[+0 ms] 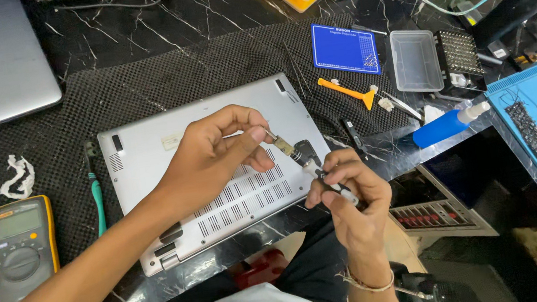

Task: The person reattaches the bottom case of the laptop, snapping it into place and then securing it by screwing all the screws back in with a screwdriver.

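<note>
While left hand (pixel 214 154) pinches a small bit (pixel 281 146) (fingers closed), right hand (pixel 344 186) grips screwdriver (pixel 323 175), above laptop (pixel 166 150).

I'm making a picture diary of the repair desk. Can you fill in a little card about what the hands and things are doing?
Left hand: pinches a small metal bit
Right hand: grips a slim black-and-silver screwdriver
Underneath: silver laptop lying bottom-up on a black mesh mat
Left side: yellow-edged grey multimeter
Right side: orange plastic pry tool, blue bottle
</note>
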